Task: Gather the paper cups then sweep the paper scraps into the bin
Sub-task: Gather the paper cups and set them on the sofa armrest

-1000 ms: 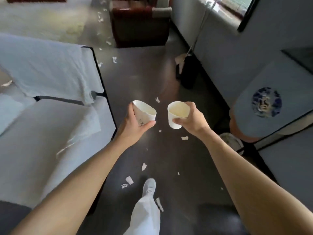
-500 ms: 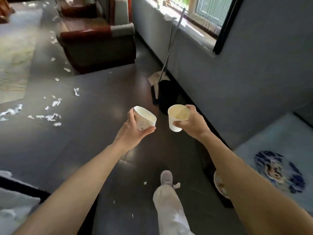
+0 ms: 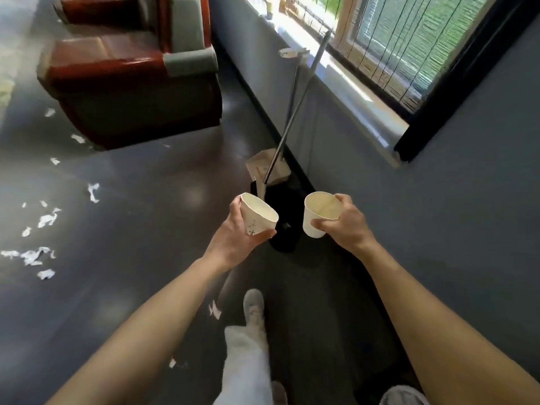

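Observation:
My left hand (image 3: pixel 236 238) grips a white paper cup (image 3: pixel 258 213) with small dark marks on its side, tilted to the right. My right hand (image 3: pixel 346 223) grips a second white paper cup (image 3: pixel 317 213), held nearly upright. Both cups hang in front of me above a black bin (image 3: pixel 285 229) that stands on the dark floor by the wall. White paper scraps (image 3: pixel 38 252) lie scattered on the floor at the left, and one scrap (image 3: pixel 214 309) lies near my foot.
A broom and a long-handled dustpan (image 3: pixel 273 168) lean against the grey wall behind the bin. A red-brown armchair (image 3: pixel 131 83) stands at the back left. A window with a sill (image 3: pixel 350 80) runs along the right wall. My foot (image 3: pixel 253 305) steps forward below the hands.
I have walked forward across the room. The bed and the low table at the right have left the view, and the bin, broom and armchair are much closer. Both hands still hold their cups.

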Demonstrator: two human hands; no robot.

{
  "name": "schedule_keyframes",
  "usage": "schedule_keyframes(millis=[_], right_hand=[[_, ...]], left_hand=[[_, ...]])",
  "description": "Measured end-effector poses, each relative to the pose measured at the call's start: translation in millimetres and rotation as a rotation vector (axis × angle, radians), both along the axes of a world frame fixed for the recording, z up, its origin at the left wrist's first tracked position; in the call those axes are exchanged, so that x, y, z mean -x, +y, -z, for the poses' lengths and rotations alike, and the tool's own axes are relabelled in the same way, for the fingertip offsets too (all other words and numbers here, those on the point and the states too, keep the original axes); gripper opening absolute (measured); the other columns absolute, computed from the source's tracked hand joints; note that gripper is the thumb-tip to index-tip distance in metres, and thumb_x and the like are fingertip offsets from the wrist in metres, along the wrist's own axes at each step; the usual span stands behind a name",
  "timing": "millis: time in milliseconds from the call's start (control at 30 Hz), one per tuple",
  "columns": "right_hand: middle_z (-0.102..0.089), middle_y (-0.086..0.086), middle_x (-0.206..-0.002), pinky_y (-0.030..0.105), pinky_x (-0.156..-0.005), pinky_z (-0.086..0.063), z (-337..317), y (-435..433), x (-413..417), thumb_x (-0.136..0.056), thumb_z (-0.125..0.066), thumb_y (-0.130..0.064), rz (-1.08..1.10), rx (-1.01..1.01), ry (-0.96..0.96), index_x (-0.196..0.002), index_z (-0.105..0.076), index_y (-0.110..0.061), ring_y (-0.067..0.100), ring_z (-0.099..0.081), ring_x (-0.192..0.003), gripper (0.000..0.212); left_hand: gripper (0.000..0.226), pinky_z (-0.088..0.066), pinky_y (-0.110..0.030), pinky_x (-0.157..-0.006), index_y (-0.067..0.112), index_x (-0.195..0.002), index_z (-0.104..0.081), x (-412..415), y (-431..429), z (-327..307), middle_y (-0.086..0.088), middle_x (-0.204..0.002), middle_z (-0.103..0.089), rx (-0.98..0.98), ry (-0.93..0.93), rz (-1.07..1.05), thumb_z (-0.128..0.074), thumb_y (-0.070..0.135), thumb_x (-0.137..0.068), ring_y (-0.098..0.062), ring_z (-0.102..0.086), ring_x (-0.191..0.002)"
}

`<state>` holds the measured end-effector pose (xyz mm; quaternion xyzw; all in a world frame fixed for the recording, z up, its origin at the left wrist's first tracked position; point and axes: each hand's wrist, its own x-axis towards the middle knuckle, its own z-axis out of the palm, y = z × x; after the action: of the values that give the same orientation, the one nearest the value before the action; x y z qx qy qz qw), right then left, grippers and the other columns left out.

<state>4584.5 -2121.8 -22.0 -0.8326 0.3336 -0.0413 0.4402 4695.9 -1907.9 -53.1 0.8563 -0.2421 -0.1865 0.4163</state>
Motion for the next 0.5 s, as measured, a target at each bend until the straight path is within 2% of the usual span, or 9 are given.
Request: schedule_keyframes(millis=[167,267,367,500], right_hand=[[-0.047,0.007,-0.128,0.031,-0.088,-0.044,70.0,-74.0,-100.2,-0.074,-0.081,-0.025,0.126,-0.058,0.067,-0.138,-0.038,-0.013,0.019,-0.048,-0.110,0.077],[-0.050,0.004,-0.125,0.045,-0.098,-0.045,122.1,-114.0,-149.6,-0.073,-0.081,-0.027,0.176,-0.091,0.113,-0.134,-0.037,-0.015,0.024,-0.050,-0.114,0.076],[-0.052,0.000,-0.122,0.045,-0.097,-0.045,177.3,-140.0,-183.5,-0.071,-0.082,-0.028,0.207,-0.123,0.185,-0.131,-0.038,-0.018,0.020,-0.051,-0.110,0.075],[-0.054,0.002,-0.125,0.052,-0.099,-0.042,257.4,-157.5,-214.2,-0.069,-0.081,-0.029,0.175,-0.179,0.323,-0.130,-0.042,-0.021,0.024,-0.053,-0.115,0.073]], left_hand=[[0.110,-0.043,-0.032,-0.094,0.022,-0.149,-0.011,-108.3,-75.9,55.2,-0.005,-0.143,-0.040,-0.089,0.060,0.061,-0.069,0.065,-0.067,-0.023,-0.045,-0.124],[0.109,-0.038,-0.040,-0.108,0.016,-0.150,-0.015,-159.6,-121.6,98.9,-0.004,-0.149,-0.028,-0.134,0.049,0.091,-0.071,0.061,-0.069,-0.021,-0.035,-0.132],[0.106,-0.037,-0.039,-0.108,0.016,-0.150,-0.015,-193.6,-158.5,152.1,-0.001,-0.144,-0.028,-0.210,0.081,0.092,-0.073,0.059,-0.071,-0.017,-0.032,-0.130],[0.105,-0.036,-0.040,-0.109,0.020,-0.150,-0.017,-219.3,-199.9,229.7,0.001,-0.143,-0.032,-0.281,0.199,0.077,-0.079,0.050,-0.071,-0.017,-0.036,-0.129]])
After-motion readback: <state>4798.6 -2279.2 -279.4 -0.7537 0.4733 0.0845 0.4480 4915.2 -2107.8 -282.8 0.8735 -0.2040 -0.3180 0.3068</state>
